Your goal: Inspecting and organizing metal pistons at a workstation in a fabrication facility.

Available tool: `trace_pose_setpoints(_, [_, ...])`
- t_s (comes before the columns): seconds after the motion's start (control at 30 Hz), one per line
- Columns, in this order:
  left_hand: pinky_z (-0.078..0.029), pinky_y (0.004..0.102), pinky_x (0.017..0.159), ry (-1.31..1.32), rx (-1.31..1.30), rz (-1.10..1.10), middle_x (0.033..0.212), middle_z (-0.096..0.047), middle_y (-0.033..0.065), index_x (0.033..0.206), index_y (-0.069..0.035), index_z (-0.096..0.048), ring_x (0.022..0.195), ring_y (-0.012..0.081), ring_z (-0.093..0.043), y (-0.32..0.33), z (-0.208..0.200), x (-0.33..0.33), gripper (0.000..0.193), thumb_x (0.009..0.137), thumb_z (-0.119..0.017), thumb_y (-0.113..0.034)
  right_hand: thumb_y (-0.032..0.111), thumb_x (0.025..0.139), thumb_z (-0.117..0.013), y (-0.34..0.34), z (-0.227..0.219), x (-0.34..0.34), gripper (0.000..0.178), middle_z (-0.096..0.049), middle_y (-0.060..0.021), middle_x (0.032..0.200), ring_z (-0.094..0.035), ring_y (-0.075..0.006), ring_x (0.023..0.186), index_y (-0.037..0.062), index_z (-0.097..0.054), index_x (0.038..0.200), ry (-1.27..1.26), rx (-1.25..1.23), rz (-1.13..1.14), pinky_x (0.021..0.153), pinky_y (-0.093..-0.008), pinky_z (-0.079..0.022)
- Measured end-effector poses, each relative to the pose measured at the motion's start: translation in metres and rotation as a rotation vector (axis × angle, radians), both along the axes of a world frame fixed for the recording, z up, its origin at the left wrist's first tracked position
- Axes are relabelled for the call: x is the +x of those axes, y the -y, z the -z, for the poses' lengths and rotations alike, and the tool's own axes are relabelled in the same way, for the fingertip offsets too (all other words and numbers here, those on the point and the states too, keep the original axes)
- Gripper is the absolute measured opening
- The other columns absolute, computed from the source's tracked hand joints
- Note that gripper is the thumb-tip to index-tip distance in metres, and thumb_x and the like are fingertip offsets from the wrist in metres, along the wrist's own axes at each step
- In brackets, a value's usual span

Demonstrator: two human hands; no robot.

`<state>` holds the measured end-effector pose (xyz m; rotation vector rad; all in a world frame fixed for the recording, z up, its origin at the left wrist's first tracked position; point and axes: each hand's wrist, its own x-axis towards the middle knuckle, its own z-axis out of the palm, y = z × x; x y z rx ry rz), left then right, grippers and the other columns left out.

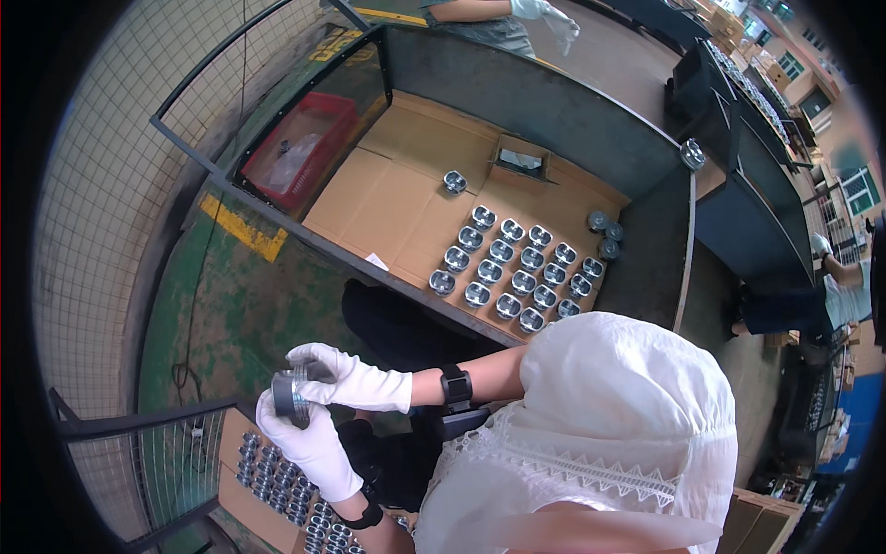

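Observation:
Both my hands wear white gloves and meet at the left, over the floor beside the workbench. My left hand [309, 452] is closed around a grey metal piston [284, 395], whose grooved side shows. My right hand [355, 380], with a black watch on the wrist, comes in from above with its fingers curled against the same piston. A greyish curved part [319, 372] shows between its thumb and fingers; I cannot make out whether it is a separate piece. On the cardboard-lined bench [388, 157], several pistons [501, 250] stand in rows, with one piston [454, 182] apart.
A small open cardboard box [521, 164] and a red crate [305, 138] lie on the bench. One piston [692, 153] sits by the bench's corner. Below my hands, a tray [242, 508] carries many pistons. A co-worker's gloved hand [554, 23] shows at the top; another person [835, 286] stands right.

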<state>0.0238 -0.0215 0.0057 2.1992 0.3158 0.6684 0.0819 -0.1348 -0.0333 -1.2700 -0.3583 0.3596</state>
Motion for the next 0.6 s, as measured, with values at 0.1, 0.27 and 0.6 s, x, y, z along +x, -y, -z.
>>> trace_pose_setpoints(0.1, [-0.047, 0.0362, 0.094, -0.063, -0.161, -0.013, 0.119, -0.054, 0.0144, 0.122, 0.001, -0.050, 0.108, 0.0263, -0.057, -0.002, 0.000, -0.004, 0.049, 0.077, -0.071, 0.004, 0.046, 0.096, -0.055, 0.000, 0.001, -0.002, 0.054, -0.056, -0.0118, 0.125, -0.054, -0.0192, 0.116, 0.0099, -0.043, 0.135, -0.046, 0.011, -0.051, 0.097, -0.0373, -0.047])
trace_pose_setpoints(0.27, [-0.046, 0.0344, 0.098, 0.044, -0.084, 0.111, 0.120, -0.054, 0.0101, 0.124, -0.001, -0.048, 0.111, 0.0208, -0.056, -0.006, 0.001, -0.013, 0.054, 0.076, -0.074, 0.004, 0.066, 0.096, -0.029, -0.009, 0.014, -0.002, 0.070, -0.053, -0.0087, 0.134, -0.053, -0.0217, 0.121, 0.0116, -0.044, 0.137, -0.868, 0.642, -0.609, 0.104, -0.0391, -0.040])
trace_pose_setpoints(0.6, [-0.055, 0.0354, 0.083, 0.142, -0.095, 0.012, 0.117, -0.054, 0.0138, 0.112, -0.003, -0.049, 0.101, 0.0292, -0.063, -0.014, 0.009, -0.018, 0.051, 0.069, -0.076, 0.000, 0.065, 0.092, -0.045, -0.004, 0.011, 0.002, 0.068, -0.055, -0.0100, 0.130, -0.055, -0.0249, 0.117, 0.0095, -0.047, 0.132, -1.237, 0.652, -0.620, 0.101, -0.0407, -0.045])
